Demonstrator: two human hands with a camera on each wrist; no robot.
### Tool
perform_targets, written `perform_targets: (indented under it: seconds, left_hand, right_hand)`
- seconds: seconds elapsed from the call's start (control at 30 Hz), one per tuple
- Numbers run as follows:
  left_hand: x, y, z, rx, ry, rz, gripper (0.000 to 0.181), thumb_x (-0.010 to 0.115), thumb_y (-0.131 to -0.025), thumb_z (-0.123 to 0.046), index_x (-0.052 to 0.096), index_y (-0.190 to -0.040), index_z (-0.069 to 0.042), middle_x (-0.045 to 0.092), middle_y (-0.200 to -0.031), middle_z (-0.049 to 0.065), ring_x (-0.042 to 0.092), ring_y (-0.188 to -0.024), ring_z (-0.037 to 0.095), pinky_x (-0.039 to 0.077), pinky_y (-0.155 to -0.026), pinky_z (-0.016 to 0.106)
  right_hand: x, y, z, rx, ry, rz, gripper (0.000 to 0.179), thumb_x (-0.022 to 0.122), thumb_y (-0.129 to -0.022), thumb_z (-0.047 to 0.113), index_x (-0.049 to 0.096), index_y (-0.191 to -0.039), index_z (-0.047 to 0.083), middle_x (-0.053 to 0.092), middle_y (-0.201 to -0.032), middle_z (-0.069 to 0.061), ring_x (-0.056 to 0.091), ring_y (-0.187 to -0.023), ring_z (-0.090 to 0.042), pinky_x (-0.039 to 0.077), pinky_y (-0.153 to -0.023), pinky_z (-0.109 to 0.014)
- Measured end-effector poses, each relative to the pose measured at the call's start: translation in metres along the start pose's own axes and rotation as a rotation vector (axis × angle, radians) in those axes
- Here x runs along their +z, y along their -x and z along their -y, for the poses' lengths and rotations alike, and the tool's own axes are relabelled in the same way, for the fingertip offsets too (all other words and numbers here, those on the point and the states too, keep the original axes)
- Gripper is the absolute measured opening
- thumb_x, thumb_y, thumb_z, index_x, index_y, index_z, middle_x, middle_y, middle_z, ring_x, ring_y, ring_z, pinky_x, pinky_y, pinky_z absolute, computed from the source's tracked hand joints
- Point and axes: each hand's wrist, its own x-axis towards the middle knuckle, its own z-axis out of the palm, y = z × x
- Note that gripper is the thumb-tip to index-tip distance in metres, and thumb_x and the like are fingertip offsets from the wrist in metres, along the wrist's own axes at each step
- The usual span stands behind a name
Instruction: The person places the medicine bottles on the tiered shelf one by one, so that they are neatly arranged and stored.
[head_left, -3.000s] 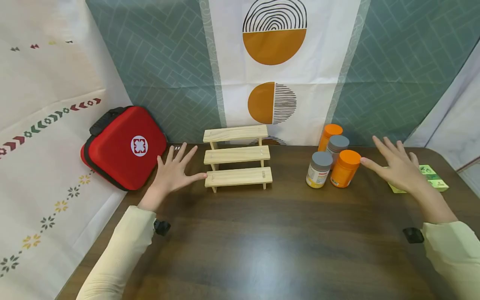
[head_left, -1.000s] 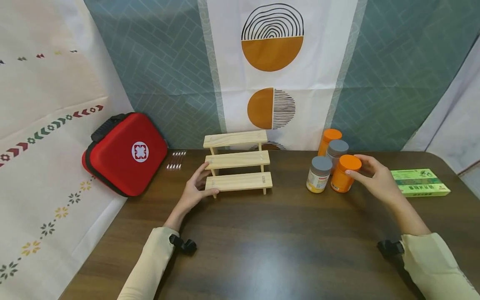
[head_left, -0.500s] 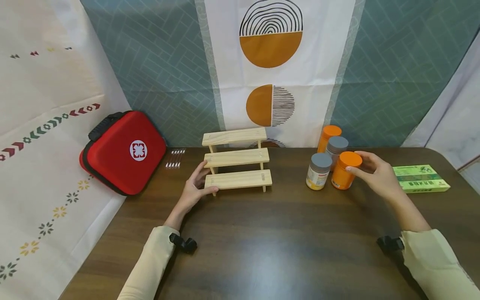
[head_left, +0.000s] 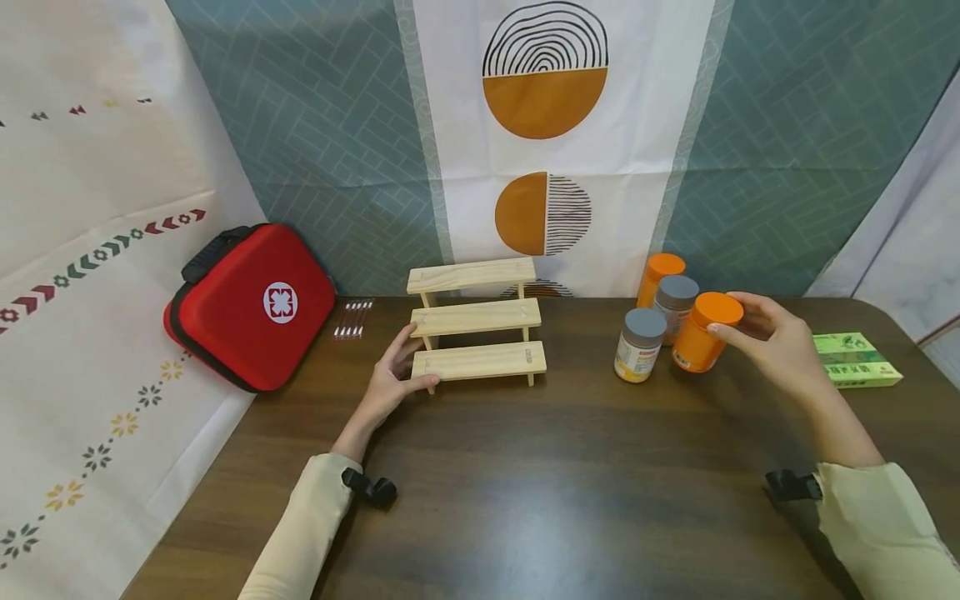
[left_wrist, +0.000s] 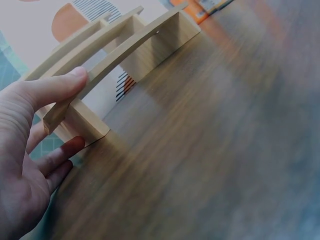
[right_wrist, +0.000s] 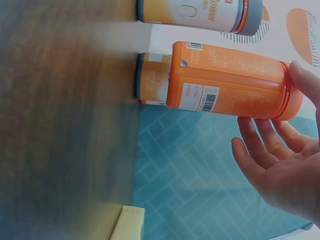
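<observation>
One dark brown table (head_left: pixel 510 467) carried a three-tiered wooden stand (head_left: pixel 476 317), its left end gripped by the left hand (head_left: pixel 382 387), thumb on the lowest tier, fingers curled below. Well to the stand's right, the right hand (head_left: pixel 786 352) pinched an orange bottle (head_left: pixel 697 346) near its top between thumb and fingers. This bottle hung just off the surface, long axis nearly upright, top leaning right. One smaller grey-lidded jar (head_left: pixel 637 354) stood between it and the stand.

Orange cylindrical plastic bottle (head_left: pixel 696 348), nearer right: orange lid (head_left: pixel 717 308), white label (right_wrist: pixel 199 97). Pale-yellow three-tier wooden stand (head_left: pixel 480 360): faint grain. Red rounded case (head_left: pixel 240 321), left: black handle (head_left: pixel 216 252), red-and-white emblem (head_left: pixel 281 302).
</observation>
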Motion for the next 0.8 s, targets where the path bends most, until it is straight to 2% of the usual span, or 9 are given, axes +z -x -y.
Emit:
perform_targets:
  seconds: [0.23,0.4,0.53,0.8]
  left_hand:
    - [0.000,0.001,0.003,0.011,-0.018,-0.008,0.094,0.076,-0.082,0.000,0.024,-0.156,-0.027,0.046,-0.149,0.019,0.060,-0.113,0.025,0.039,-0.104,0.053]
    - [0.002,0.001,0.004,0.009,0.000,-0.008,0.094,0.075,-0.082,0.001,0.023,-0.156,-0.026,0.045,-0.150,0.020,0.059,-0.116,0.034,0.039,-0.104,0.055]
    - [0.003,0.002,0.005,0.004,0.013,0.000,0.095,0.074,-0.082,0.002,0.022,-0.156,-0.025,0.043,-0.151,0.021,0.054,-0.122,0.042,0.037,-0.106,0.056]
    - [0.001,0.003,0.001,-0.001,0.016,-0.011,0.094,0.074,-0.082,0.001,0.022,-0.156,-0.025,0.041,-0.153,0.021,0.050,-0.127,0.044,0.036,-0.107,0.057]
  right_hand:
    - [-0.005,-0.004,0.011,0.000,0.021,-0.063,0.054,0.074,-0.087,0.022,0.055,-0.136,0.005,0.053,-0.091,0.044,0.053,-0.080,0.024,0.042,-0.070,0.000]
    - [-0.012,-0.007,0.023,0.002,0.049,-0.096,0.055,0.074,-0.087,0.022,0.055,-0.136,0.004,0.052,-0.087,0.049,0.052,-0.079,0.024,0.040,-0.069,0.000]
    - [-0.018,-0.011,0.035,-0.001,0.046,-0.109,0.055,0.073,-0.088,0.023,0.054,-0.137,0.007,0.053,-0.086,0.047,0.053,-0.078,0.023,0.040,-0.068,0.000]
    - [-0.015,-0.028,0.057,-0.027,0.005,-0.121,0.054,0.072,-0.089,0.026,0.054,-0.139,0.015,0.055,-0.090,0.042,0.055,-0.083,0.019,0.040,-0.071,0.000]
